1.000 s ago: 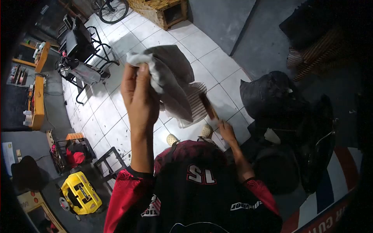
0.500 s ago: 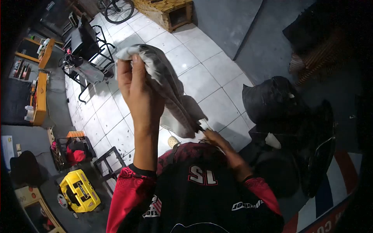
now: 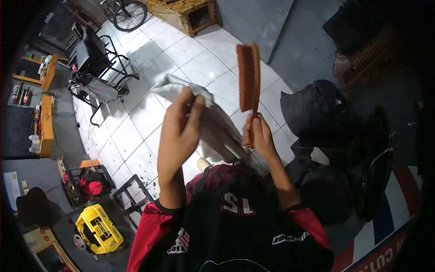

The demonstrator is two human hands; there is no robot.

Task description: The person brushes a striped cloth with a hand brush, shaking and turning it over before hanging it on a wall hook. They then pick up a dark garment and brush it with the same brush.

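A light grey cloth hangs from my left hand, its upper edge pinched between thumb and fingers. The cloth drapes down to the right toward my waist. On the right, my right hand is wrapped round the handle of a brush. The brush stands upright, its reddish-brown bristles facing left toward the cloth and apart from it.
A black chair and a bicycle stand at the upper left. A wooden box is at the top. Lower left are a yellow toy car and a crate. Black bags lie at the right.
My right hand has risen from low near my waist, bringing the brush upright into view. My left hand has lowered and shifted right with the cloth.
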